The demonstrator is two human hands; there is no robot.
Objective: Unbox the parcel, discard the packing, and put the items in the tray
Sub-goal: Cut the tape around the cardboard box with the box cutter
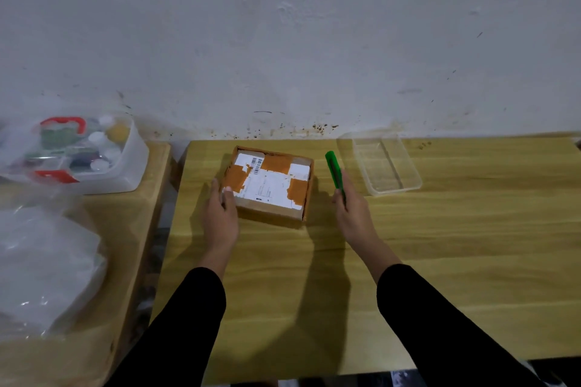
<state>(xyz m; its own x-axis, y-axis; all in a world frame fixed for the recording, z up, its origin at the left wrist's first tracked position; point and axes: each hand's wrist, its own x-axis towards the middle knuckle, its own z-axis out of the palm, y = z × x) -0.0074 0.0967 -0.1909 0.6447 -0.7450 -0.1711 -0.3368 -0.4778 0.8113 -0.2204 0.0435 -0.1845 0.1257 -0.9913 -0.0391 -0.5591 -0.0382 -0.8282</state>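
Observation:
A flat cardboard parcel point(270, 185), sealed with orange tape and white shipping labels, lies on the wooden table point(408, 245) near the wall. My left hand point(221, 210) rests against the parcel's left front corner, thumb on its top. My right hand point(350, 207) is to the right of the parcel and grips a green utility knife point(334, 168) that points away from me. A clear plastic tray point(382, 163) with nothing in it stands to the right of the knife.
On a second wooden table at the left stands a translucent bin point(94, 160) with red handles, holding several small bottles and caps. A crumpled clear plastic bag point(44, 267) lies in front of it. A stained white wall point(283, 41) runs behind both tables.

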